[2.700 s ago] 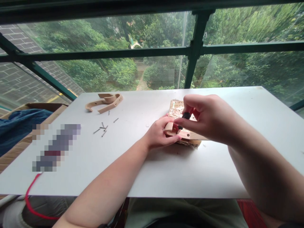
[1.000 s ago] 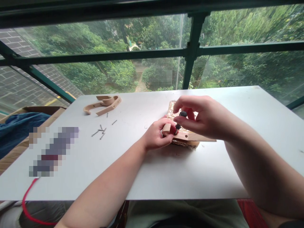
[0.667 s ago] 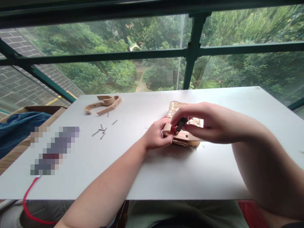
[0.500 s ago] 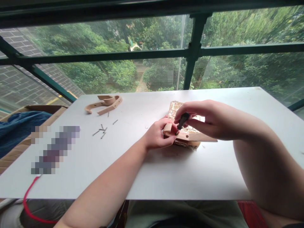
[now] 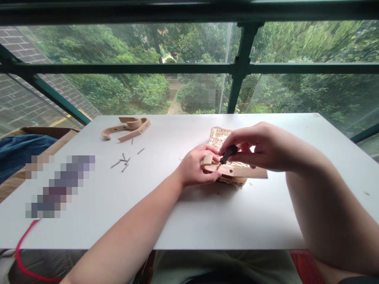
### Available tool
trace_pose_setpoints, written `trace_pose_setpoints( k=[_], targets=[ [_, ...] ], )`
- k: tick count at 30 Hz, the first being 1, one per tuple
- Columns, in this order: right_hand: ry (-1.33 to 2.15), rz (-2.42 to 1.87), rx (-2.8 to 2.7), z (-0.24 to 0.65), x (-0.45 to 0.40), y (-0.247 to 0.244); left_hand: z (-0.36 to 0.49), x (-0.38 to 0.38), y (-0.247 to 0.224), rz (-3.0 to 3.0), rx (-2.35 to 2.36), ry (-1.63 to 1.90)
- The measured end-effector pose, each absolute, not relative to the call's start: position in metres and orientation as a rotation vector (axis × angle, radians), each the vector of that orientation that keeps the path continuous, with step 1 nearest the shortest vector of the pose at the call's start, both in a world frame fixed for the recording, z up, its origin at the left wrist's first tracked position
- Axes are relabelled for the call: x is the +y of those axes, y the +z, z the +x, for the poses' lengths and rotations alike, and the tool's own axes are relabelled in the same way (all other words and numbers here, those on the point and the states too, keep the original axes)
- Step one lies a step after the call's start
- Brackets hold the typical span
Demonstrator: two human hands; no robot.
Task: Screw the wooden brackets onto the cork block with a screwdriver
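A wooden hook (image 5: 248, 172) with a curled left end and a dark hole lies across a block wrapped in shiny clear plastic (image 5: 220, 135). My left hand (image 5: 198, 167) is closed around the curled end, fingers behind and thumb in front. In my right hand (image 5: 251, 146) is a screwdriver (image 5: 228, 153) with a black handle, gripped between thumb and fingers. Its tip points down to the left and meets a small screw head (image 5: 218, 168) near the curl. How deep the screw sits is hard to make out.
More curved wooden hooks (image 5: 127, 128) lie at the table's back left. Several loose screws (image 5: 122, 160) are scattered before them. A blurred-out object with a red cord (image 5: 25, 236) sits left on the white table (image 5: 112, 213). Beyond the left edge stands a cardboard box (image 5: 66, 136) with blue cloth.
The screwdriver leans slightly more to the right, and its handle has shifted a little within my right fingers. My left hand keeps its hold. The whole view has tilted slightly.
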State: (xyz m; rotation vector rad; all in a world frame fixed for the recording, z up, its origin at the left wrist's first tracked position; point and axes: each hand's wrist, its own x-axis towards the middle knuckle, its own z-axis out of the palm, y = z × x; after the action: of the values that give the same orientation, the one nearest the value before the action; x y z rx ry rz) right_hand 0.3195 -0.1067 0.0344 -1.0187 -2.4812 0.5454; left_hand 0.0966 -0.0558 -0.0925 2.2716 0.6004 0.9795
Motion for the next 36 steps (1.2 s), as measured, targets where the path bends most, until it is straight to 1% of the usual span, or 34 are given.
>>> trace_pose_setpoints(
  k=[7, 18, 22, 28, 31, 36],
  targets=[
    [0.455, -1.141, -2.365, 0.314, -0.104, 0.027, 0.099, -0.057, -0.092, 2.27, 0.625, 0.987],
    [0.368, -1.186, -2.426, 0.306, -0.113, 0.034, 0.104, -0.064, -0.085, 2.267, 0.732, 0.992],
    [0.235, -1.328, -2.318, 0.3, -0.118, 0.033, 0.105, -0.066, -0.086, 2.295, 0.784, 1.012],
    [0.188, -1.534, -2.162, 0.295, -0.117, 0.028, 0.103, -0.064, -0.089, 2.327, 0.723, 1.057],
    [0.192, -1.471, -2.224, 0.298, -0.113, 0.028, 0.1, -0.06, -0.09, 2.349, 0.679, 1.032],
    [0.432, -1.164, -2.445, 0.302, -0.114, 0.03, 0.092, -0.053, -0.09, 2.373, 0.611, 0.91]
  ],
)
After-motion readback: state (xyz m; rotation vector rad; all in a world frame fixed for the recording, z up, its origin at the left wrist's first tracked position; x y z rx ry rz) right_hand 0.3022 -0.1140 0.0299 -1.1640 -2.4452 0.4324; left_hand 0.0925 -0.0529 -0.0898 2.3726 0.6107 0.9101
